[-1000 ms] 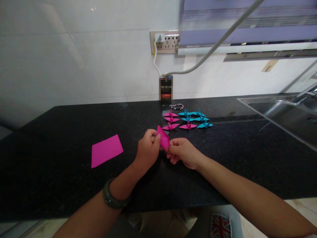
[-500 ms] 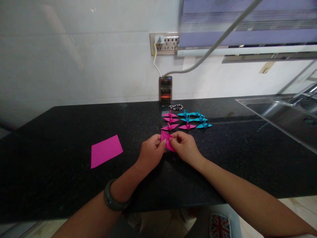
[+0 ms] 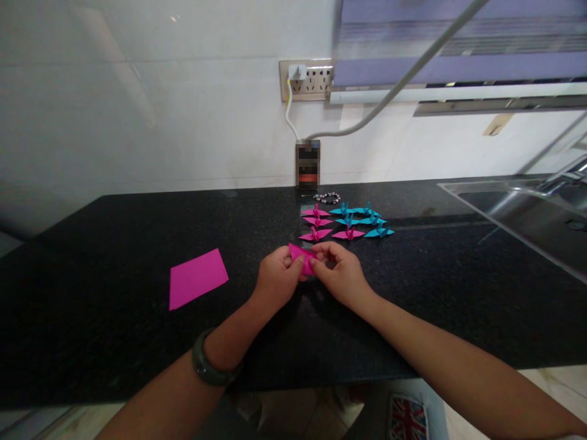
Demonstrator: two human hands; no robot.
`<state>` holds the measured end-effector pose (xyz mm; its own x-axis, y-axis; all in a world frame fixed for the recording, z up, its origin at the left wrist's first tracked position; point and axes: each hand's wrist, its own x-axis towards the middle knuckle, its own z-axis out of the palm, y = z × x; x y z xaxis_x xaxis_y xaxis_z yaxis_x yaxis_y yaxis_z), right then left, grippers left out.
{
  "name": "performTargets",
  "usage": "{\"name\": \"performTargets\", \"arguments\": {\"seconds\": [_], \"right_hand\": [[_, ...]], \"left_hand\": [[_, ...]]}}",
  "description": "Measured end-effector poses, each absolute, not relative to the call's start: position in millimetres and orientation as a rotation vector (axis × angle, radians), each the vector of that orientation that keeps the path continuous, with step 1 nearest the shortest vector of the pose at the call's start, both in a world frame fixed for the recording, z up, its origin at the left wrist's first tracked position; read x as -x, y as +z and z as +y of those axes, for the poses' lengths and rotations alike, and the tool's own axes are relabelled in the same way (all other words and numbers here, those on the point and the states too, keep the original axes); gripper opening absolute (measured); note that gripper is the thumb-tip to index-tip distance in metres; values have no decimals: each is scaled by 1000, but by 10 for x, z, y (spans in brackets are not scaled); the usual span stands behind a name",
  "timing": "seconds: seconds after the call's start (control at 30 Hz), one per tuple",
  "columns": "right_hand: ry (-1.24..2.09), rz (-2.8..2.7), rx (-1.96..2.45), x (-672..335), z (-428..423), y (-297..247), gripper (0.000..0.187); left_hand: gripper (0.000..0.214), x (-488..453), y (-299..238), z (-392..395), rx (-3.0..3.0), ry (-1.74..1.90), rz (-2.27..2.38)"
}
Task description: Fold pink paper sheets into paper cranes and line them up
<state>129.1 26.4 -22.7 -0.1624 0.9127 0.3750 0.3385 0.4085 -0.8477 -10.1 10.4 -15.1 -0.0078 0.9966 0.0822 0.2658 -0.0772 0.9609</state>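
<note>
Both my hands meet over the middle of the black counter and pinch one folded pink paper piece. My left hand grips its left side with thumb and fingers closed. My right hand pinches its right side. Most of the paper is hidden between my fingers. Just behind my hands lie several finished pink paper cranes and several blue paper cranes.
A flat pink paper square lies to the left on the counter. A bead bracelet and a phone leaning on the wall, with a cable to the socket strip, stand at the back. A steel sink is at the right.
The pink piece went from held upright above the counter to lower and flatter. My right hand moved up over it and both hands closed in on it.
</note>
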Motion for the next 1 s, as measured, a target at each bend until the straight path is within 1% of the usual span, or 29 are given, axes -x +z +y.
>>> {"name": "performTargets", "arguments": {"seconds": [0.07, 0.2, 0.43, 0.57, 0.7, 0.83, 0.87, 0.97, 1.0], "right_hand": [[588, -1813, 1031, -1311, 253, -192, 16], [394, -2026, 895, -1348, 234, -131, 22], [279, -2282, 877, -1420, 238, -72, 34], [250, -2326, 855, -1443, 250, -66, 34], [330, -2275, 817, -1422, 242, -63, 28], [567, -1978, 1020, -1374, 216, -76, 35], [636, -1935, 1066, -1366, 212, -85, 34], [786, -1938, 1093, -1355, 218, -121, 22], [816, -1940, 1085, -1354, 224, -132, 20]], "left_hand": [[20, 95, -146, 108, -1423, 1138, 1383], [19, 87, -135, 121, -1292, 1156, 1318], [16, 100, -113, 135, -1064, 1212, 1116], [19, 97, -106, 132, -991, 1218, 1055], [22, 84, -87, 123, -1030, 1200, 1162], [21, 74, -68, 117, -1024, 1273, 1207], [20, 71, -63, 116, -1017, 1294, 1204], [20, 62, -49, 110, -997, 1322, 1179], [21, 61, -45, 109, -994, 1317, 1177]]}}
